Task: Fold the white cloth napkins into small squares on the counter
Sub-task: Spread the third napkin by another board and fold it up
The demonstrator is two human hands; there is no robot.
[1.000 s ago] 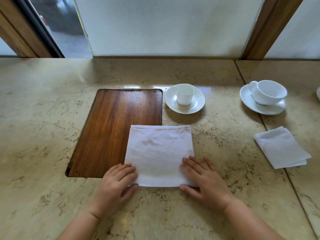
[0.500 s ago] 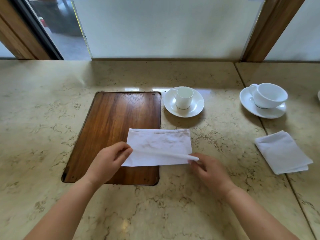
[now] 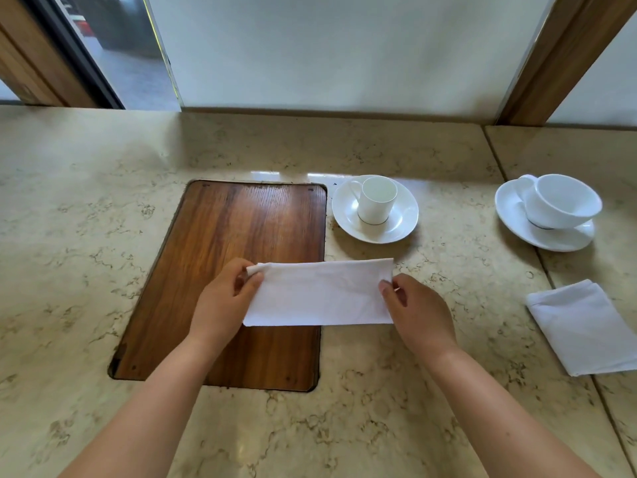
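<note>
One folded napkin (image 3: 584, 327) lies at right; the left hand (image 3: 224, 305) and right hand (image 3: 417, 310) pinch the centre napkin (image 3: 320, 293), halved, needing another fold.

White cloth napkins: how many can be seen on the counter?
2. One white cloth napkin, folded into a long strip, is held at both ends by the left hand and right hand. One folded white napkin lies at the right edge. None seems hidden.

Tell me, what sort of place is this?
Probably a café or hotel service counter: white cups on saucers stand on a marble counter, a folded napkin lies ready, and both hands fold another napkin.
</note>
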